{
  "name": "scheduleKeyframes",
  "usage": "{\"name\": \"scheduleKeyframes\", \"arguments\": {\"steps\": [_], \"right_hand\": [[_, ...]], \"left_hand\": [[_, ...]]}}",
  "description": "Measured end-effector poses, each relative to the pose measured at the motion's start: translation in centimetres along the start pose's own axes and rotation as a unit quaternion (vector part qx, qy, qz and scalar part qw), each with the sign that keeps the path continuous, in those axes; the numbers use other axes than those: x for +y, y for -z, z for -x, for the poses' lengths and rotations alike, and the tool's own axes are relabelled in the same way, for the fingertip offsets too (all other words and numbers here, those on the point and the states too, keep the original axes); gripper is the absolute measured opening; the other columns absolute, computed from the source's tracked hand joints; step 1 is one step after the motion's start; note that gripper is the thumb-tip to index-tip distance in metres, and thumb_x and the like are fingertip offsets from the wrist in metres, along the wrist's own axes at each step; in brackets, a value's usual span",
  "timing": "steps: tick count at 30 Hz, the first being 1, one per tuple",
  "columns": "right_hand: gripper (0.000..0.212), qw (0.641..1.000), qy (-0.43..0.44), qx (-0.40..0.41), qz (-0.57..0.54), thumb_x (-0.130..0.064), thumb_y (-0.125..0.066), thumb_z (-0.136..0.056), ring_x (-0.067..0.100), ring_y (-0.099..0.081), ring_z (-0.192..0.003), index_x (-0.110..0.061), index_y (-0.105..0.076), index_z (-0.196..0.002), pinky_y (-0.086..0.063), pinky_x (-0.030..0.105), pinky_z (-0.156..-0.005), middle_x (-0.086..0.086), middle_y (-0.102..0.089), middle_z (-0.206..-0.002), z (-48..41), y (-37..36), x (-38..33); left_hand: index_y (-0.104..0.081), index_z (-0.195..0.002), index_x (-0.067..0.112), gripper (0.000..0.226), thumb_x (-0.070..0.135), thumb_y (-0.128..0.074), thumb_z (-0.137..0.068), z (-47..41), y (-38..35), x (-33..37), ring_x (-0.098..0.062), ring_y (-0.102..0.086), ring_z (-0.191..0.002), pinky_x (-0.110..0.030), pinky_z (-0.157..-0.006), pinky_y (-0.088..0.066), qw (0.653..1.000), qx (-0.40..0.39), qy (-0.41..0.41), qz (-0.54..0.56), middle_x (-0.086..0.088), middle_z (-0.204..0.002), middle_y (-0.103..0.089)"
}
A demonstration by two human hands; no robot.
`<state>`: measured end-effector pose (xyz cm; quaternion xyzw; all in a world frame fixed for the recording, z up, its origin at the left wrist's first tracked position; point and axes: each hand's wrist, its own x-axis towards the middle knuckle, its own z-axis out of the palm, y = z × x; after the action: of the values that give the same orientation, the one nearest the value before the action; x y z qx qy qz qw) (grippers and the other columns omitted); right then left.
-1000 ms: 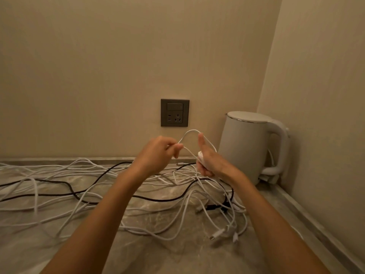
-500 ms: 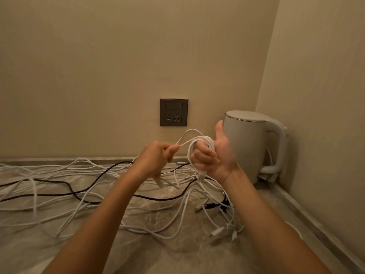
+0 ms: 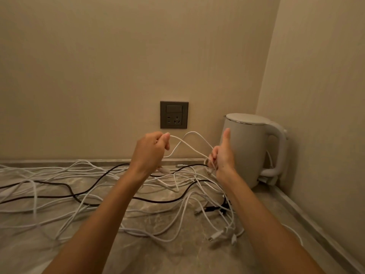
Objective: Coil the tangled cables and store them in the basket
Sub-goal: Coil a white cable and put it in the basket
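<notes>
Surface: marble counter (image 3: 158, 258) in beige wall corner; socket (image 3: 174, 115), kettle (image 3: 250, 149) at back. Tangled cables (image 3: 35, 196) sprawl across counter. Grip: left hand (image 3: 152, 150) pinches white cable (image 3: 192, 132); right hand (image 3: 222, 158) clenches its loops, thumb up.

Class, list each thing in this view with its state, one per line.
Left hand: pinches white cable.
Right hand: grips cable loops, thumb up.
White cable: partly looped, strung between hands.
Other cables: tangled on counter.
Kettle: lid shut.
Socket: nothing plugged in.

Beige corner walls (image 3: 98, 66), grey socket (image 3: 174, 114), marbled counter (image 3: 167, 254).
</notes>
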<state>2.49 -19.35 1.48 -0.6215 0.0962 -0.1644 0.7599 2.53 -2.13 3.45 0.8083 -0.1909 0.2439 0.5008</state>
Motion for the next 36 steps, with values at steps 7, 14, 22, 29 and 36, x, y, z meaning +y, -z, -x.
{"name": "scheduleKeyframes", "arguments": {"steps": [7, 14, 22, 29, 36], "right_hand": [[0.078, 0.970, 0.079, -0.079, -0.214, -0.071, -0.016, -0.088, 0.008, -0.022, -0.031, -0.015, -0.029, -0.035, -0.023, 0.018, -0.037, -0.004, -0.024, -0.033, 0.3, 0.0, -1.8], [0.084, 0.925, -0.050, -0.343, -0.154, -0.079, -0.004, -0.079, 0.005, -0.020, -0.024, -0.016, -0.031, -0.031, -0.021, 0.012, -0.030, -0.006, -0.024, -0.028, 0.4, -1.1, -1.0], [0.076, 0.770, -0.164, -0.600, -0.139, -0.080, -0.005, -0.074, 0.004, -0.026, -0.024, -0.022, -0.032, -0.035, -0.026, 0.010, -0.033, -0.007, -0.041, -0.029, 1.2, -2.3, -0.4], [0.079, 0.776, -0.178, -0.578, -0.176, -0.079, -0.003, -0.080, 0.007, -0.016, -0.024, -0.021, -0.029, -0.034, -0.022, 0.009, -0.031, -0.005, -0.031, -0.025, 1.6, -2.2, -1.1], [0.090, 0.845, -0.185, -0.470, -0.178, -0.077, -0.006, -0.083, 0.007, -0.025, -0.015, -0.014, -0.030, -0.024, -0.024, 0.008, -0.024, -0.003, -0.026, -0.021, 2.5, -2.9, -1.6]], "left_hand": [[-0.064, -0.071, 0.006, 0.035, 0.020, -0.044, -0.096, -0.4, 0.3, -1.9, -0.028, -0.059, -0.059, -0.041, -0.064, -0.053, 0.985, 0.101, 0.015, -0.140, -0.011, -0.062, -0.062], [-0.044, -0.135, 0.010, 0.040, 0.008, -0.044, -0.096, -0.2, 0.4, -0.2, -0.023, -0.046, -0.122, -0.029, -0.099, -0.036, 0.979, 0.030, -0.047, -0.194, -0.010, -0.137, -0.047], [-0.058, -0.085, 0.014, 0.028, 0.021, -0.035, -0.100, 0.8, -0.8, 1.5, -0.015, -0.053, -0.071, -0.032, -0.086, -0.042, 0.976, -0.165, -0.134, -0.047, -0.005, -0.076, -0.059], [-0.044, -0.061, 0.025, 0.042, 0.027, -0.029, -0.100, 1.5, -1.6, 1.5, -0.008, -0.048, -0.042, -0.015, -0.047, -0.037, 0.980, -0.132, -0.145, -0.024, 0.005, -0.053, -0.050], [-0.049, -0.064, 0.019, 0.036, 0.029, -0.035, -0.096, 1.1, -1.7, 0.4, -0.001, -0.039, -0.042, -0.012, -0.050, -0.032, 0.972, -0.060, -0.210, -0.087, 0.016, -0.051, -0.040]]}}
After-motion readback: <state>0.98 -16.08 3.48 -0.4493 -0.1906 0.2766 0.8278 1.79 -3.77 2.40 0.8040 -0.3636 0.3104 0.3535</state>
